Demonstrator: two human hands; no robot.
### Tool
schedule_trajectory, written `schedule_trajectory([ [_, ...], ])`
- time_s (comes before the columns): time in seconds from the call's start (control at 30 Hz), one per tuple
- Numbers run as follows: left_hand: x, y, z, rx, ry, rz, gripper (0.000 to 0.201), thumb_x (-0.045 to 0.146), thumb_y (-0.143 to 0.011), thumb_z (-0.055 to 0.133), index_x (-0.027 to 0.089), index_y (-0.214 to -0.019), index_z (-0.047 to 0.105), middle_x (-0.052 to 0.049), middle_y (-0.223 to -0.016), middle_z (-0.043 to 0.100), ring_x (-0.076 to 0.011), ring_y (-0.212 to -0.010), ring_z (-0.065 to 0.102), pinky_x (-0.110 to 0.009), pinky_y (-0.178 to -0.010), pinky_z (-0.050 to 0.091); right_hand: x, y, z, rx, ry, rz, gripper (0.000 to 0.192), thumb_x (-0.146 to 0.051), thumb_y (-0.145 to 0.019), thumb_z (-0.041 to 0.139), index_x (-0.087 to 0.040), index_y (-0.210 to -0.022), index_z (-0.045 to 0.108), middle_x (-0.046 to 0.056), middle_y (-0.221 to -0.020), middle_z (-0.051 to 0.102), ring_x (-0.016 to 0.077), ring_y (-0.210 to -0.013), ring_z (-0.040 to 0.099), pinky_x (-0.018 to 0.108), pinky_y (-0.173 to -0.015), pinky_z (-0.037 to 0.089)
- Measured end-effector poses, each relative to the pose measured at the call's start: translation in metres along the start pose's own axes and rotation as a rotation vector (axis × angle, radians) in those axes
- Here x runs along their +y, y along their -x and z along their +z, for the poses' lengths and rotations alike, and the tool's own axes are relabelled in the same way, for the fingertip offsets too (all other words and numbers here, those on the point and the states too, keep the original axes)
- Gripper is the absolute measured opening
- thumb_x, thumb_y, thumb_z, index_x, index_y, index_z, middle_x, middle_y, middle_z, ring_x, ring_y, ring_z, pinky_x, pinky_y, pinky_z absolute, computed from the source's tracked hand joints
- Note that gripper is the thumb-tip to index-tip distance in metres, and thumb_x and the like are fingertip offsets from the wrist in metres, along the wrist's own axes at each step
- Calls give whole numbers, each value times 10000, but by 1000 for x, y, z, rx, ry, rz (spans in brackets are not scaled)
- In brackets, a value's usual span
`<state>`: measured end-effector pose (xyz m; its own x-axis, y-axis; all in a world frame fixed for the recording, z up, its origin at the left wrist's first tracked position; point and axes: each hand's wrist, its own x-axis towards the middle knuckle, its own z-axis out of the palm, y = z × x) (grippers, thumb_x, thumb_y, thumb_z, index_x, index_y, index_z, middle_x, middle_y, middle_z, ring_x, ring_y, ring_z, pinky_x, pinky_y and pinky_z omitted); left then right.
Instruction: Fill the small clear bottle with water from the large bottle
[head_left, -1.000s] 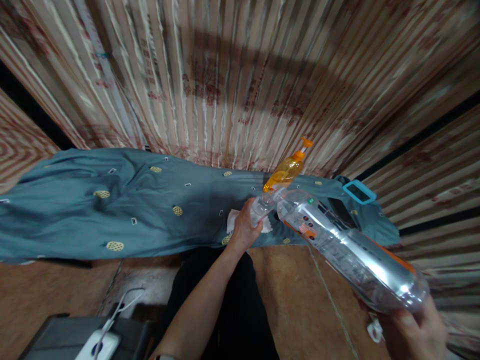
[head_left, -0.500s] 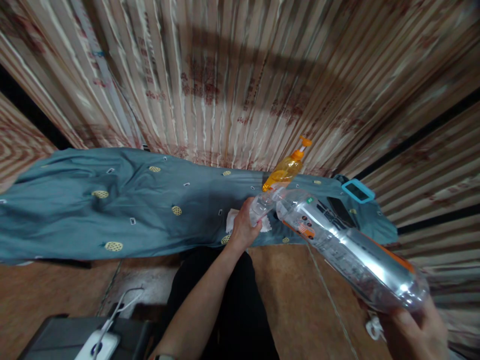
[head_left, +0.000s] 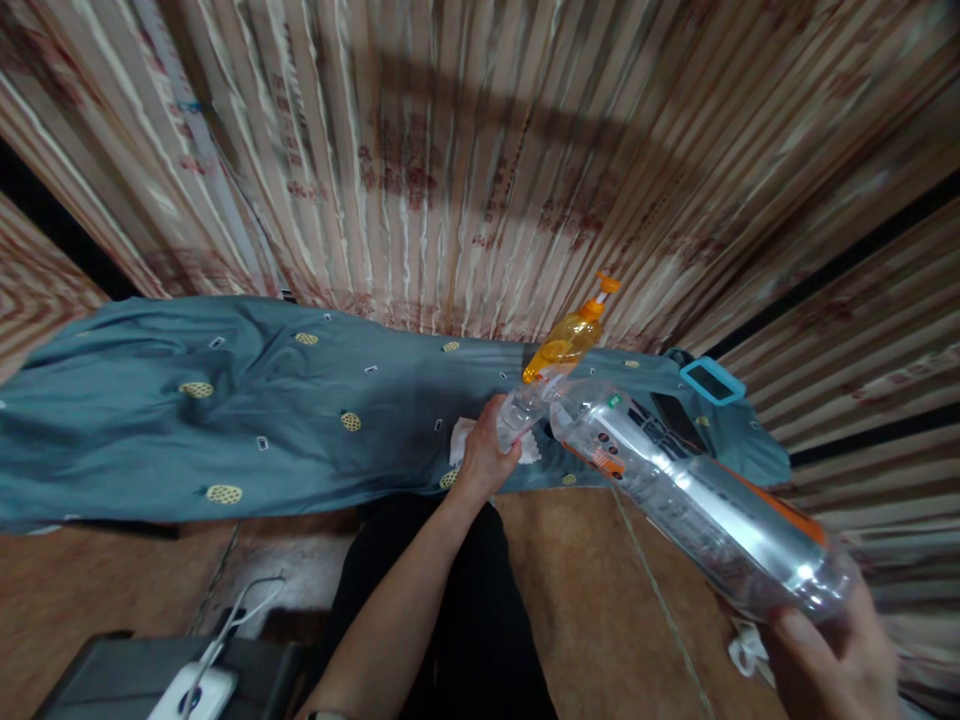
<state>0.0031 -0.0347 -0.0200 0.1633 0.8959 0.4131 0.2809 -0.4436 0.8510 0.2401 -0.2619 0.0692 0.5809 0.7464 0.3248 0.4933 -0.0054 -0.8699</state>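
Observation:
My left hand [head_left: 487, 455] is wrapped around a small clear plastic cup [head_left: 516, 414] above the cloth-covered table. My right hand [head_left: 836, 650] grips the base of a large clear plastic bottle [head_left: 701, 500] with a silver and orange label. The bottle lies tilted, its neck pointing left and down at the cup's mouth. Whether the two rims touch cannot be made out, nor whether liquid runs between them. A white tissue [head_left: 529, 448] lies on the cloth beneath the cup and my left hand. Just behind the cup stands a yellow pump bottle [head_left: 564, 345] with an orange pump head.
Teal cloth with pineapple prints [head_left: 285, 400] covers the narrow table. A dark phone [head_left: 679, 422] and a blue-framed device [head_left: 712, 381] lie at its right end. Pleated curtains [head_left: 420, 180] hang behind. A dark box [head_left: 105, 675] with a white cabled device stands at lower left.
Both hands keep their holds, and the large bottle stays tilted toward the cup. Only a very slight shift of the whole view shows.

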Motion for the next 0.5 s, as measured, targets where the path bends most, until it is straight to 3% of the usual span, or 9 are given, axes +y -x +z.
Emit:
schedule_trajectory([
  [0.1, 3, 0, -2, -4, -4, -1, 666, 154, -754, 646, 211, -1370, 398, -106, -1326, 641, -272, -1179, 654, -440, -1010, 538, -16, 1, 5, 30, -125, 128, 830, -539, -695, 781, -276, -1436, 513, 123, -1506, 501, 465, -1401, 410, 711, -1163, 185],
  [0.17, 4, -1, -3, -3, -11, -3, 665, 147, -753, 654, 218, -1367, 407, -96, -1309, 649, -271, -1166, 658, -438, -1003, 541, -24, 0, 8, 34, -131, 131, 845, -549, -668, 801, -280, -1422, 530, 114, -1513, 496, 458, -1410, 398, 689, -1179, 169],
  [0.5, 4, -1, -2, -6, 0, -9, 664, 152, -756, 654, 215, -1364, 395, -93, -1304, 653, -268, -1144, 667, -419, -970, 556, -28, 0, 9, 42, -94, 126, 871, -564, -637, 808, -287, -1418, 540, 113, -1491, 525, 450, -1376, 451, 668, -1171, 229],
])
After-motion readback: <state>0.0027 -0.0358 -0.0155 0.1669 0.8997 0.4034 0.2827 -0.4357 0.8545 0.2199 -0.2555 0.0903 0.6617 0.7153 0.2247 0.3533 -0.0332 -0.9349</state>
